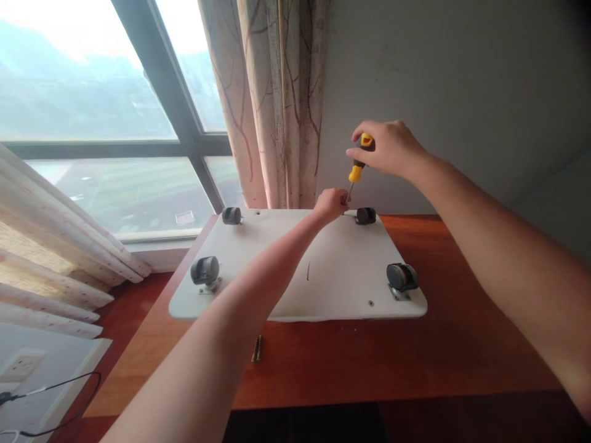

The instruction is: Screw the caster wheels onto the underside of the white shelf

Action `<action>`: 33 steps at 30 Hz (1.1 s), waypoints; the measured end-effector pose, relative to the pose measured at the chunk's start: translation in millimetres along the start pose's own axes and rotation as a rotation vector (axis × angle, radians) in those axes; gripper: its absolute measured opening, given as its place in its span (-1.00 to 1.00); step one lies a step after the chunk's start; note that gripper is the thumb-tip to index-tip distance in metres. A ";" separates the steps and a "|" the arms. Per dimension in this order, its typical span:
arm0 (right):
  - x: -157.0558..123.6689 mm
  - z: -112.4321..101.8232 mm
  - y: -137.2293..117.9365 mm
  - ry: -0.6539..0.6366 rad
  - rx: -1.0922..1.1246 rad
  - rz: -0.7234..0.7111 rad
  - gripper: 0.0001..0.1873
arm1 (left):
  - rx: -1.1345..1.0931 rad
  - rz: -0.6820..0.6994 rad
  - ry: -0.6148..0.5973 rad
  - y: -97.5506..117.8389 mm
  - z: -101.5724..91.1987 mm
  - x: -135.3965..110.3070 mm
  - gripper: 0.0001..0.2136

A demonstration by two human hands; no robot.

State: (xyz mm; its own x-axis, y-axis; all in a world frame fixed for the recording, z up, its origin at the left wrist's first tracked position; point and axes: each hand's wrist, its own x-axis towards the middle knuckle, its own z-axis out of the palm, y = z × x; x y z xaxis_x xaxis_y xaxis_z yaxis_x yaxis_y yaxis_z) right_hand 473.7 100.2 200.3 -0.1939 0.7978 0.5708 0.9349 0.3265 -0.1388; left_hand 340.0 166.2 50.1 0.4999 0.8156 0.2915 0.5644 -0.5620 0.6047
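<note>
A yellow-and-black screwdriver (354, 171) stands tilted, its shaft pointing down at the far edge of a white board (295, 264). My right hand (392, 147) is wrapped around the handle from above. Down by the lower shaft, my left hand (331, 204) pinches with its fingertips; whether a screw is also between them is hidden. Just right of the tip sits a black caster wheel (366, 215) on the board. Two long screws (257, 349) lie side by side on the wooden table (314, 363), in front of the board.
More casters stand on the board: far left (232, 215), near left (205, 271) and near right (401, 277). A hole (371, 303) shows near the front right corner. Behind are a curtain (281, 111), a window (83, 80) and a grey wall. A black cable (99, 384) hangs at lower left.
</note>
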 end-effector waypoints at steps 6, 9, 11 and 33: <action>-2.7 11.7 6.1 -0.024 -0.018 0.045 -0.67 | 0.063 0.014 -0.060 -1.1 1.5 -6.5 -0.75; -3.6 13.8 10.3 -0.049 -0.025 0.073 -0.65 | 0.115 0.038 -0.091 3.4 -9.8 -15.7 -0.72; -3.2 13.7 12.0 -0.061 -0.034 0.084 -0.63 | 0.159 0.058 -0.103 8.1 -24.9 -26.6 -0.71; 12.3 17.1 8.7 -0.206 -0.082 0.210 -0.60 | 0.332 0.089 0.276 -2.6 -59.6 -378.2 -0.49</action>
State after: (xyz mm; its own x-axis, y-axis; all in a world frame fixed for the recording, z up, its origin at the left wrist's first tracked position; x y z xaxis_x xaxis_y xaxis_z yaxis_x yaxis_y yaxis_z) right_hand 474.4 121.6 192.3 -0.0421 0.9325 0.3588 0.9803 0.1080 -0.1655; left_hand 110.3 -132.6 -17.6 0.3874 0.7429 0.5459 0.7304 -0.6087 0.3100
